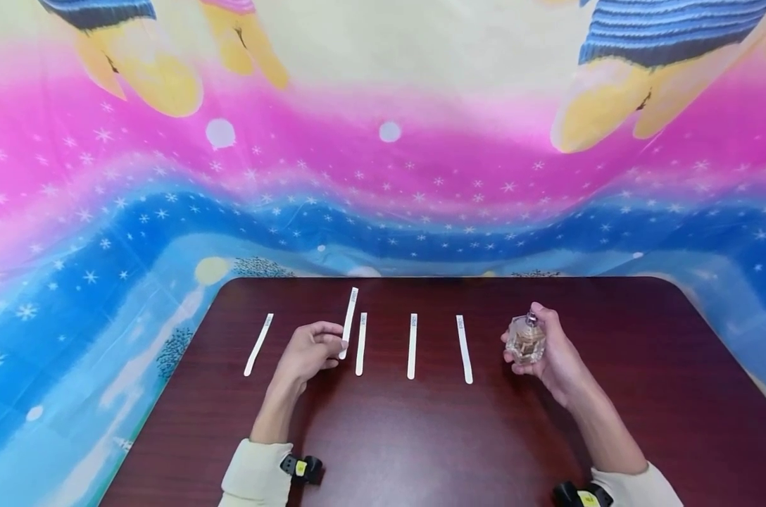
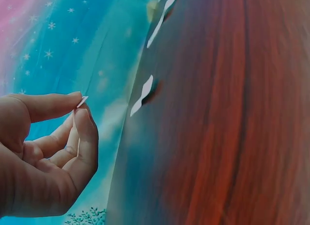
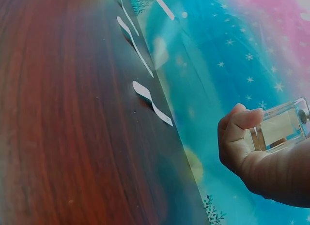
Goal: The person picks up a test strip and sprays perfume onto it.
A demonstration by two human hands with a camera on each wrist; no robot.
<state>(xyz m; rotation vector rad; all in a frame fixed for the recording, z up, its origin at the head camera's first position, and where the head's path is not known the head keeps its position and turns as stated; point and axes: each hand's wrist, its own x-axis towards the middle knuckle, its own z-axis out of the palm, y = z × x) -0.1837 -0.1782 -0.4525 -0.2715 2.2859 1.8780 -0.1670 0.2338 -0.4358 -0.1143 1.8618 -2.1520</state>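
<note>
**Strip pinched on one side, bottle gripped on the other**

Pinched between thumb and forefinger of the left hand (image 1: 310,352), a white paper strip (image 1: 350,320) rises off the dark wooden table (image 1: 421,436), its long axis running up the frame and leaning slightly right, free end pointing away from the person. The right hand (image 1: 550,355) wraps its fingers round a small clear glass perfume bottle (image 1: 526,339), held upright at centre right with its cap on top.

Behind the table hangs a large pink-and-blue starry cloth (image 1: 383,183). Four more strips (image 1: 412,345) lie flat in a row across the table's far half, one left of the left hand, three between the hands.

Only the left wrist view shows the pinch closely: just a corner of the strip (image 2: 82,101) peeks past the fingertips. The right wrist view shows pale liquid inside the bottle (image 3: 278,129), thumb across its face.
</note>
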